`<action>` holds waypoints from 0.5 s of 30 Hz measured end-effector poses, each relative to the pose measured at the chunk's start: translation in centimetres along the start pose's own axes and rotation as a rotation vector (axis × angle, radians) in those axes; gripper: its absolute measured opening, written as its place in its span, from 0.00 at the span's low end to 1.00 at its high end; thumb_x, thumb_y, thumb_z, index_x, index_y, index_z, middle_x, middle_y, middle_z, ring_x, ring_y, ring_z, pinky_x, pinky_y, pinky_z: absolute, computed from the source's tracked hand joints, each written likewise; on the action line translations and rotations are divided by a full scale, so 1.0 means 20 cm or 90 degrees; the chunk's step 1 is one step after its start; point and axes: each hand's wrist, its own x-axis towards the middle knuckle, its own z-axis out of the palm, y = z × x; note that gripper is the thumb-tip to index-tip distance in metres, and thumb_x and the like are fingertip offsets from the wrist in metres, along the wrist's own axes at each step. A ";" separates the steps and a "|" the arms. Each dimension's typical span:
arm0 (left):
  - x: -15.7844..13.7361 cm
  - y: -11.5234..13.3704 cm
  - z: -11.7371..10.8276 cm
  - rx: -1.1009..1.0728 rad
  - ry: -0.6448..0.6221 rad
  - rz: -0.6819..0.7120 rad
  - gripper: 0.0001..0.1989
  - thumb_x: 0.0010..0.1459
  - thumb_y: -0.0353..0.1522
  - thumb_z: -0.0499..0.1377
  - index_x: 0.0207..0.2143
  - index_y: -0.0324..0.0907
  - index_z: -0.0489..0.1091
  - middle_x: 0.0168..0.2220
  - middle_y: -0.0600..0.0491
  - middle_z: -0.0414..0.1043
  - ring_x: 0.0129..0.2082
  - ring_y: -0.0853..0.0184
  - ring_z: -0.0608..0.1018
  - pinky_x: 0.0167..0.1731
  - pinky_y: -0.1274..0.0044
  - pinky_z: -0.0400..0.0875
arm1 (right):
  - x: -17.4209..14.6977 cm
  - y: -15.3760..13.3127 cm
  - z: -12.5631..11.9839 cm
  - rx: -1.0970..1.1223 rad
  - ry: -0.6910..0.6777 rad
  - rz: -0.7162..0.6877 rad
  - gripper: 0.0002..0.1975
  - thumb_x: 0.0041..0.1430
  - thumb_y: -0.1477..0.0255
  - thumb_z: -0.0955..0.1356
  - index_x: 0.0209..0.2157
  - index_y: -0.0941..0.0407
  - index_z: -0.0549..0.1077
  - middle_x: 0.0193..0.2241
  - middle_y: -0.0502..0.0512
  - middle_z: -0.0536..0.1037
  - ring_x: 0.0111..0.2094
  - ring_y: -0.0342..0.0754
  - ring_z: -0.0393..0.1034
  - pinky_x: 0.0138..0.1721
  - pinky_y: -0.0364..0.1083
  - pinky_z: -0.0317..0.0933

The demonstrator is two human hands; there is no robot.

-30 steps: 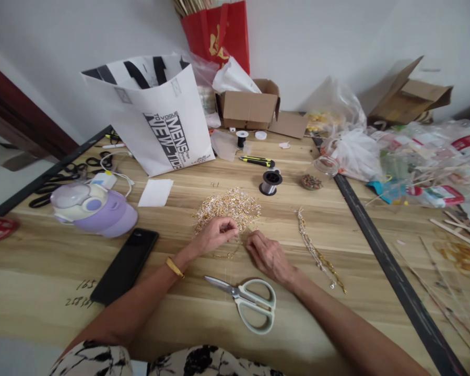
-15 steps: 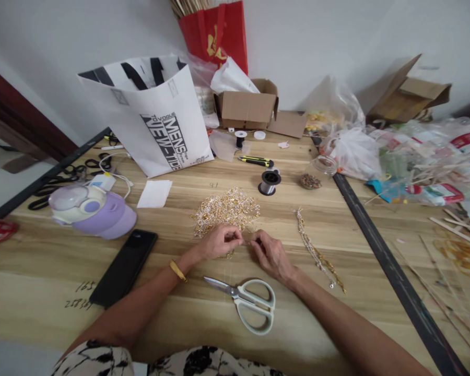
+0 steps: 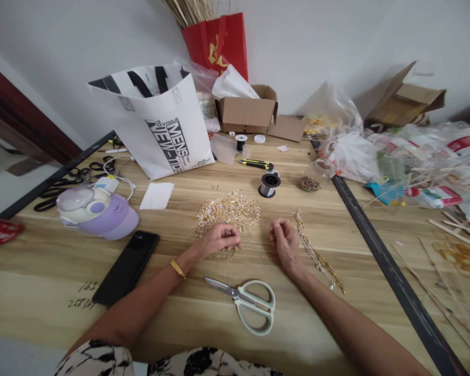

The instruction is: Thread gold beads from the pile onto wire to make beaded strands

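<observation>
In front of the pile of small gold and clear beads [image 3: 227, 209], my left hand [image 3: 222, 238] is closed in a pinch; a short gold chain [image 3: 225, 256] shows just below it on the table. My right hand [image 3: 285, 240] is closed, fingers curled and pressed together, left of some gold and silver bead strands [image 3: 317, 253]. Whatever its fingertips hold is too small to make out. White-handled scissors [image 3: 245, 305] lie below both hands, blades toward the left.
A spool of wire [image 3: 269, 185], a yellow-black cutter [image 3: 256, 164] and a jar of beads [image 3: 311, 181] stand beyond the pile. At left are a black phone [image 3: 126, 267], a purple bottle [image 3: 102, 211] and a white bag [image 3: 164, 125]. Plastic clutter [image 3: 415, 156] fills the right.
My right hand has moved away from the left hand, to the right toward the bead strands. My left hand stays near the pile. The view has shifted slightly.
</observation>
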 end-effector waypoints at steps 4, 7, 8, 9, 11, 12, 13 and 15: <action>0.00 0.00 0.00 0.027 0.027 0.013 0.12 0.51 0.36 0.60 0.26 0.35 0.67 0.35 0.45 0.75 0.19 0.77 0.68 0.18 0.84 0.61 | 0.00 -0.01 0.00 0.054 0.036 0.019 0.14 0.58 0.59 0.64 0.30 0.55 0.61 0.19 0.44 0.63 0.17 0.39 0.55 0.17 0.38 0.51; 0.00 0.01 0.00 0.043 0.046 0.045 0.11 0.50 0.35 0.61 0.25 0.35 0.67 0.40 0.45 0.73 0.24 0.76 0.71 0.21 0.84 0.63 | 0.01 -0.01 0.00 0.065 0.066 0.014 0.14 0.58 0.59 0.65 0.30 0.55 0.61 0.19 0.44 0.63 0.18 0.38 0.56 0.18 0.38 0.53; 0.00 0.01 0.00 0.047 0.046 0.052 0.10 0.51 0.34 0.60 0.25 0.35 0.67 0.40 0.45 0.73 0.25 0.76 0.71 0.22 0.84 0.64 | 0.01 -0.01 0.00 0.068 0.073 0.014 0.14 0.57 0.59 0.65 0.30 0.55 0.62 0.19 0.44 0.64 0.18 0.39 0.56 0.19 0.38 0.53; 0.00 0.01 -0.01 0.051 0.043 0.054 0.10 0.51 0.34 0.60 0.25 0.35 0.67 0.39 0.46 0.73 0.25 0.75 0.71 0.22 0.84 0.64 | 0.01 -0.02 0.00 0.071 0.076 0.016 0.14 0.57 0.59 0.65 0.30 0.55 0.62 0.19 0.44 0.64 0.19 0.39 0.57 0.19 0.38 0.54; -0.01 0.01 -0.02 0.060 0.035 0.044 0.10 0.52 0.34 0.59 0.27 0.35 0.68 0.36 0.47 0.74 0.24 0.76 0.70 0.22 0.84 0.63 | 0.01 -0.03 -0.01 0.074 0.074 0.026 0.14 0.56 0.59 0.66 0.30 0.55 0.62 0.19 0.44 0.64 0.19 0.39 0.57 0.19 0.38 0.54; -0.01 0.01 -0.02 0.062 0.032 0.039 0.10 0.52 0.35 0.59 0.28 0.35 0.68 0.34 0.48 0.75 0.23 0.76 0.70 0.21 0.84 0.63 | 0.01 -0.03 -0.01 0.073 0.073 0.029 0.14 0.56 0.59 0.66 0.30 0.55 0.62 0.18 0.44 0.64 0.18 0.39 0.57 0.18 0.38 0.54; -0.01 0.01 -0.02 0.061 0.028 0.036 0.10 0.52 0.35 0.59 0.28 0.35 0.68 0.33 0.48 0.75 0.22 0.77 0.69 0.21 0.84 0.63 | 0.01 -0.03 -0.01 0.070 0.073 0.031 0.14 0.56 0.60 0.66 0.30 0.55 0.62 0.18 0.43 0.63 0.18 0.38 0.56 0.18 0.37 0.53; -0.01 0.00 -0.02 0.054 0.016 0.035 0.11 0.52 0.36 0.59 0.28 0.35 0.67 0.33 0.48 0.75 0.22 0.76 0.70 0.21 0.84 0.63 | 0.01 -0.04 -0.02 0.056 0.073 0.030 0.13 0.56 0.60 0.66 0.30 0.56 0.63 0.18 0.43 0.62 0.17 0.38 0.56 0.18 0.37 0.53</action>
